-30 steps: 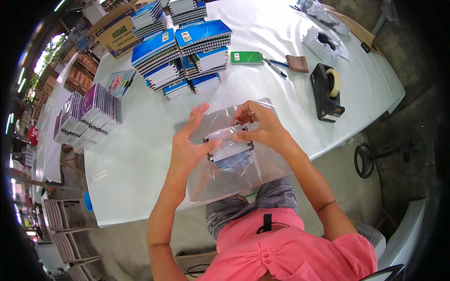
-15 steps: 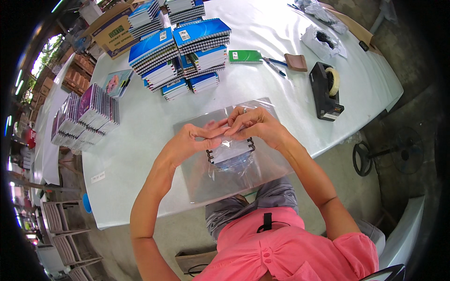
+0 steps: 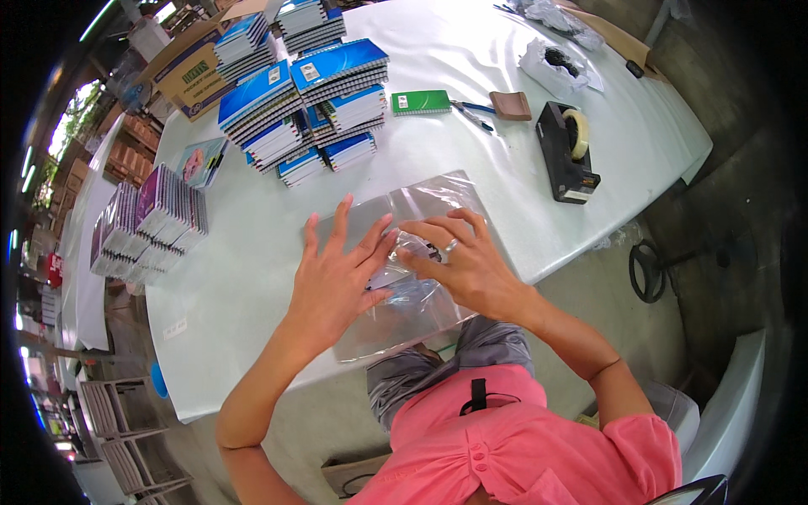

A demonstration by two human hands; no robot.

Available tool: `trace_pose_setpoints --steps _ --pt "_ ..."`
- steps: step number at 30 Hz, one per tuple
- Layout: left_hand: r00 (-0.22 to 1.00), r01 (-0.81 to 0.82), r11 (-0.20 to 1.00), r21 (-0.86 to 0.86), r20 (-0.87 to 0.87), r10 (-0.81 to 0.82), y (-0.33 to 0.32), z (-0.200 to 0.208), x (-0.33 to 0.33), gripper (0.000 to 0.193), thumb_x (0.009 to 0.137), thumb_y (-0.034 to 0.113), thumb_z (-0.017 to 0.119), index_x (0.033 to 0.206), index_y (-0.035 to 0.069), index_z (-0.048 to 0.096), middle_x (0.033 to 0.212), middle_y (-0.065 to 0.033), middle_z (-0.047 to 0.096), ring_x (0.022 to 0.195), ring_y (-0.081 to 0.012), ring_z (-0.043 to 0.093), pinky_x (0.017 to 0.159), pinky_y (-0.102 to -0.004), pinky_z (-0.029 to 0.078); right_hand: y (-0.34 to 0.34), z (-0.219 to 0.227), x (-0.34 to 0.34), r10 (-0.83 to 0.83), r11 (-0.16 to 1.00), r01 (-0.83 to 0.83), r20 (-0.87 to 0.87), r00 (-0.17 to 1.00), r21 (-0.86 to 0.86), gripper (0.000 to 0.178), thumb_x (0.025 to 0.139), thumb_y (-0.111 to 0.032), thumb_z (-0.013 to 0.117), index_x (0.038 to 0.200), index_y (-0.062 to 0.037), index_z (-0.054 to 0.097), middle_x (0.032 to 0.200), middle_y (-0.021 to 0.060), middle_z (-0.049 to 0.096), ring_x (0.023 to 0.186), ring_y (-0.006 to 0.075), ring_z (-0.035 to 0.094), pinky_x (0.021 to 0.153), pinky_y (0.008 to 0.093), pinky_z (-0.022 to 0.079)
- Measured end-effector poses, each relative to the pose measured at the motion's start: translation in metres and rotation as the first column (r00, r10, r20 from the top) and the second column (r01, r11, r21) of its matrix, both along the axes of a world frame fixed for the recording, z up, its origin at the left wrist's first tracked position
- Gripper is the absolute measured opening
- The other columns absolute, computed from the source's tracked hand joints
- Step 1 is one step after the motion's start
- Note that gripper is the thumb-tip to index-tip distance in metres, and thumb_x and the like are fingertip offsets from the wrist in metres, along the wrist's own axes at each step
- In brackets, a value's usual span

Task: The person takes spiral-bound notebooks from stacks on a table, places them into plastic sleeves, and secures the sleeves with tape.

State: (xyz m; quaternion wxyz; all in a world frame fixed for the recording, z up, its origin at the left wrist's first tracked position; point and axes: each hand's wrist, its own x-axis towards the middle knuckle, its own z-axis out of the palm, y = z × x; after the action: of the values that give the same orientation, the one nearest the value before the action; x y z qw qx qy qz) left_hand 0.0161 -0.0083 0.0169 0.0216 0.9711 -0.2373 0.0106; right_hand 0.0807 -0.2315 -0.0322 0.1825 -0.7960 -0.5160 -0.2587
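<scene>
My left hand (image 3: 332,286) lies over a small spiral-bound notebook (image 3: 387,273) wrapped in clear plastic, its fingers stretched out and spread. From the other side my right hand (image 3: 471,263), with a ring on one finger, rests on the same wrapping, fingers apart and slightly bent. The two hands nearly meet at the wrapped notebook, which they largely cover. Beneath it is a clear plastic sheet or stack of sheets (image 3: 362,337), at the table's near edge. Neither hand grips anything that I can make out.
Blue spiral notebooks (image 3: 337,63) stand in tall piles beyond my hands, with purple ones (image 3: 151,215) at left. A green notebook (image 3: 421,102), pliers (image 3: 473,116), a brown pad (image 3: 510,106) and a tape dispenser (image 3: 562,160) lie at right. A cardboard box (image 3: 192,80) sits far left.
My fingers were pinched together on the plastic above the notebook. Now both hands have opened and come down flat over the wrapping. The view has shifted slightly.
</scene>
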Motion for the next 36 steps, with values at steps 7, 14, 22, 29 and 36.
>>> trace_pose_setpoints --steps 7,14,22,29,36 --pt "0.995 0.006 1.000 -0.018 0.098 -0.004 -0.017 -0.004 0.001 0.065 0.078 0.029 0.072 0.137 0.014 0.050 0.147 0.0047 0.041 0.143 -0.0356 0.019 0.113 -0.0601 0.012 -0.188 -0.018 0.110 -0.589 0.397 0.813 -0.561 0.581 0.425 0.015 0.077 -0.017 0.076 0.085 -0.0046 0.075 0.103 0.0218 0.063 0.111 0.0330 0.055 0.093 0.0398 0.045" --pt "0.995 -0.043 0.999 -0.030 0.089 0.045 -0.016 -0.001 -0.004 0.066 0.079 0.024 0.072 0.139 0.013 0.048 0.148 0.0020 0.041 0.144 -0.0367 0.018 0.114 -0.0573 0.010 -0.237 -0.018 0.140 -0.026 0.462 0.885 -0.999 -0.045 -0.052 0.037 0.080 -0.034 0.077 0.100 -0.0034 0.070 0.105 0.0111 0.066 0.106 0.0266 0.056 0.090 0.0474 0.043" --pt "0.997 -0.030 0.998 -0.055 0.066 0.034 -0.019 -0.002 -0.002 0.067 0.080 0.021 0.071 0.142 0.012 0.045 0.150 0.0002 0.039 0.145 -0.0362 0.017 0.114 -0.0572 0.009 -0.246 -0.093 0.120 0.574 0.154 0.830 -0.732 0.367 0.536 0.023 0.085 -0.023 0.072 0.100 -0.0066 0.068 0.107 0.0049 0.064 0.112 0.0134 0.050 0.092 0.0331 0.041" --pt "0.995 -0.071 0.993 -0.091 0.068 0.077 -0.012 -0.001 -0.008 0.066 0.080 0.021 0.071 0.141 0.013 0.046 0.149 0.0003 0.041 0.143 -0.0353 0.022 0.114 -0.0572 0.010 -0.207 -0.076 0.078 -0.176 0.234 0.892 -0.885 0.431 0.388 0.016 0.082 -0.018 0.071 0.084 -0.0024 0.071 0.107 0.0061 0.064 0.108 0.0122 0.048 0.086 0.0350 0.038" --pt "0.994 -0.048 0.994 -0.098 0.089 0.057 -0.010 -0.010 -0.002 0.065 0.081 0.024 0.070 0.140 0.015 0.047 0.147 0.0021 0.043 0.141 -0.0368 0.026 0.114 -0.0581 0.012 -0.084 0.008 0.008 0.458 0.594 0.758 -0.888 -0.041 0.271 0.011 0.079 0.003 0.058 0.087 0.0038 0.066 0.076 0.0002 0.058 0.052 0.0033 0.034 0.049 0.0209 0.029"
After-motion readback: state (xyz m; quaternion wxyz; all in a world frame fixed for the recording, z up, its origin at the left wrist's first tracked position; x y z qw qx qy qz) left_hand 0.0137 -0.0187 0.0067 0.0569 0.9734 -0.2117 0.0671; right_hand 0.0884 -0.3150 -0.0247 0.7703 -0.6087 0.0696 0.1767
